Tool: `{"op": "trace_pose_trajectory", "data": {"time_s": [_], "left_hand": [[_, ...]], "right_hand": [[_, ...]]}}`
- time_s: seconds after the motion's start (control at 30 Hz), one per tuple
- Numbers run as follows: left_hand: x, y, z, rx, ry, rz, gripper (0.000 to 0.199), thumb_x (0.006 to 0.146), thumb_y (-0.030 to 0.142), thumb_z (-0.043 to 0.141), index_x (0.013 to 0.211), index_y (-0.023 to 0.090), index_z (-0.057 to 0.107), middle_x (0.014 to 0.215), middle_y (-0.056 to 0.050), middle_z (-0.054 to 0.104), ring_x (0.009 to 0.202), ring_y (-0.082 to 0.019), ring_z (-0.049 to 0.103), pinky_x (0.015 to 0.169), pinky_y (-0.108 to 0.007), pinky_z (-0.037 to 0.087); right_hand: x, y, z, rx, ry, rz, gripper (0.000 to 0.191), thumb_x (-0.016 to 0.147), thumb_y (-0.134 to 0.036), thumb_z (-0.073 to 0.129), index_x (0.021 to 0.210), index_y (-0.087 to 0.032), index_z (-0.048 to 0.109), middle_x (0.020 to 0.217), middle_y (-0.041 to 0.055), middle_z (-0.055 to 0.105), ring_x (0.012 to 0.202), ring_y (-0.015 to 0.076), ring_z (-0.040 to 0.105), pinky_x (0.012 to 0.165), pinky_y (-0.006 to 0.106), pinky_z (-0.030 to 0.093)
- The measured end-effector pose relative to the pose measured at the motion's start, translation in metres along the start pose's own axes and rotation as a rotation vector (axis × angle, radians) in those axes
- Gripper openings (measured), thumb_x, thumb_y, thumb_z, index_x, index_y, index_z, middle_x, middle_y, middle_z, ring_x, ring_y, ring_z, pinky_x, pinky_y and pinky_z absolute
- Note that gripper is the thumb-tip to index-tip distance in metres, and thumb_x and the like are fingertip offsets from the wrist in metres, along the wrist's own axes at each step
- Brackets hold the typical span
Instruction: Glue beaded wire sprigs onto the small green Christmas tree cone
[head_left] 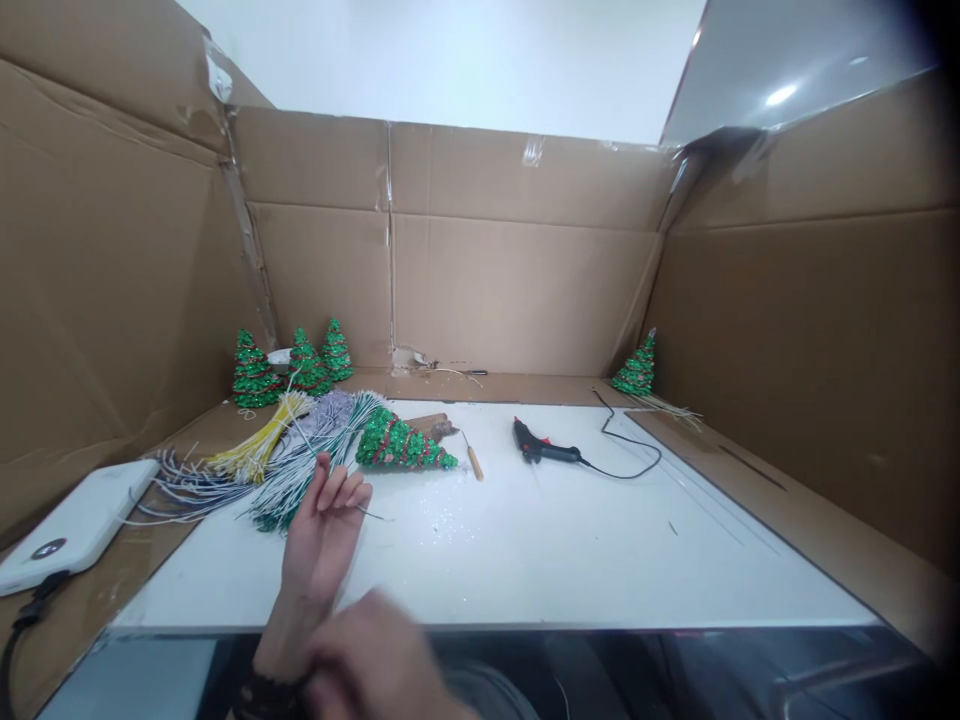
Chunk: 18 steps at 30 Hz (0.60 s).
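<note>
My left hand [328,525] is raised over the front left of the white board, palm toward me and fingers curled. A thin green wire [377,516] sticks out beside its fingers and seems pinched in them. My right hand [386,655] is smeared by motion in front of my left wrist, below the board's front edge; its fingers cannot be made out. Just beyond my left hand, a glittery green tinsel Christmas tree [401,443] with red garland lies on its side. Bundles of green-and-white wire stems [319,465] and yellow stems [262,440] lie to the left.
A black glue gun [547,450] lies right of centre, its cord trailing right. A wooden-handled awl [475,462] rests near the tree's tip. More small trees stand at back left [253,370] and back right [637,368]. A white power bank [75,525] sits left. Cardboard walls [525,280] surround the board.
</note>
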<state>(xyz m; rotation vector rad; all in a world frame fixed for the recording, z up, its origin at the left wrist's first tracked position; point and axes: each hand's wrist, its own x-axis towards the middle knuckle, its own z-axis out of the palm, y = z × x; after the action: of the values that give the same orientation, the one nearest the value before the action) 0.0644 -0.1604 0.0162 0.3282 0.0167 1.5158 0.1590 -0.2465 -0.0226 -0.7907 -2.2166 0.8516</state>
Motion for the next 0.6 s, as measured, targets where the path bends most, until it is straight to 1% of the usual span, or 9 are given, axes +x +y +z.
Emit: {"op": "trace_pose_trajectory", "data": {"time_s": [0.07,0.1,0.13,0.2,0.27,0.3,0.4,0.5,0.6], "left_hand": [[-0.002,-0.003,0.013,-0.009,-0.044,-0.004,0.028,0.096,0.013,0.027,0.093,0.017,0.054,0.053,0.005,0.04,0.05,-0.007,0.04,0.053,-0.019,0.038],[-0.002,-0.006,0.021,-0.003,-0.071,-0.008,0.028,0.096,0.013,0.026,0.093,0.017,0.054,0.054,0.005,0.039,0.051,-0.007,0.041,0.053,-0.018,0.038],[-0.002,-0.009,0.029,0.012,-0.101,-0.014,0.027,0.096,0.014,0.027,0.092,0.018,0.054,0.054,0.005,0.037,0.051,-0.007,0.04,0.053,-0.018,0.038],[-0.001,-0.017,0.043,0.057,-0.157,-0.025,0.024,0.095,0.014,0.031,0.089,0.018,0.054,0.054,0.006,0.033,0.05,-0.007,0.039,0.053,-0.018,0.038],[0.001,-0.026,0.055,0.11,-0.208,-0.038,0.019,0.094,0.014,0.037,0.087,0.018,0.054,0.053,0.006,0.029,0.05,-0.007,0.037,0.052,-0.018,0.037],[0.002,-0.03,0.06,0.136,-0.23,-0.043,0.016,0.093,0.014,0.04,0.086,0.018,0.054,0.053,0.007,0.027,0.049,-0.006,0.036,0.052,-0.018,0.037],[0.005,-0.039,0.067,0.218,-0.263,-0.009,0.011,0.091,0.016,0.046,0.083,0.019,0.054,0.054,0.007,0.027,0.049,-0.007,0.035,0.054,-0.019,0.038],[0.009,-0.043,0.065,0.335,-0.267,0.096,0.008,0.088,0.019,0.053,0.081,0.02,0.055,0.054,0.006,0.034,0.056,-0.009,0.044,0.066,-0.022,0.043],[0.014,-0.047,0.058,0.47,-0.275,0.171,0.005,0.084,0.023,0.059,0.079,0.022,0.057,0.061,0.003,0.048,0.079,-0.014,0.057,0.083,-0.027,0.044]], "right_hand": [[0.0,0.014,-0.043,-0.027,0.471,0.21,0.031,0.09,-0.033,0.035,0.105,-0.027,0.061,0.1,0.0066,0.063,0.089,0.021,0.055,0.08,0.038,0.043],[0.001,0.019,-0.063,-0.026,0.551,0.263,0.031,0.09,-0.037,0.036,0.104,-0.024,0.06,0.097,0.0078,0.062,0.087,0.0209,0.054,0.079,0.037,0.041],[0.003,0.023,-0.08,-0.002,0.527,0.297,0.032,0.091,-0.041,0.035,0.101,-0.022,0.06,0.09,0.0068,0.061,0.082,0.0198,0.053,0.076,0.035,0.04],[0.009,0.026,-0.105,0.184,0.285,0.31,0.044,0.092,-0.049,0.03,0.081,-0.019,0.06,0.068,0.0031,0.057,0.066,0.0157,0.048,0.066,0.03,0.037],[0.015,0.026,-0.115,0.452,0.109,0.3,0.053,0.09,-0.057,0.027,0.064,-0.018,0.052,0.053,-0.0004,0.047,0.053,0.0118,0.037,0.055,0.027,0.03],[0.018,0.025,-0.117,0.579,0.081,0.297,0.053,0.088,-0.059,0.03,0.059,-0.018,0.046,0.049,-0.0023,0.041,0.049,0.0102,0.032,0.052,0.026,0.025],[0.023,0.024,-0.121,0.826,0.171,0.31,0.047,0.081,-0.058,0.048,0.057,-0.02,0.034,0.048,-0.0069,0.03,0.047,0.0075,0.022,0.048,0.025,0.015],[0.025,0.028,-0.134,0.913,0.268,0.327,0.042,0.079,-0.052,0.055,0.061,-0.019,0.038,0.049,-0.0074,0.031,0.047,0.0071,0.021,0.048,0.024,0.014],[0.029,0.035,-0.153,0.907,0.312,0.329,0.036,0.078,-0.047,0.058,0.063,-0.018,0.043,0.052,-0.0059,0.038,0.048,0.007,0.026,0.048,0.023,0.017]]}}
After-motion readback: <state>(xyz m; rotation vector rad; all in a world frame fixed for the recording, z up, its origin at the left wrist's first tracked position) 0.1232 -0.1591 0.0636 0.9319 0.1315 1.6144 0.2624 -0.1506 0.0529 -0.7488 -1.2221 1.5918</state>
